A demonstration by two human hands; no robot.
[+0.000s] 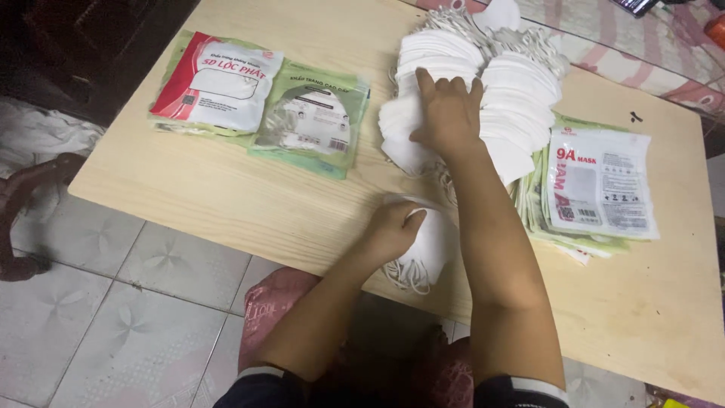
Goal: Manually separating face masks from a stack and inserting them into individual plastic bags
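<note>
A home used for small packing work, it seems: a low, pale wooden table (226,196) stands on a patterned tile floor (98,302) at lower left, a pink flowered cloth (634,53) lies at upper right, and stacked mask packets (596,185) sit at right.

Dark gadget (633,6) cut off above

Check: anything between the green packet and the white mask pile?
Head view: only a bare strip of table separates the green packet from the mask pile.
</note>
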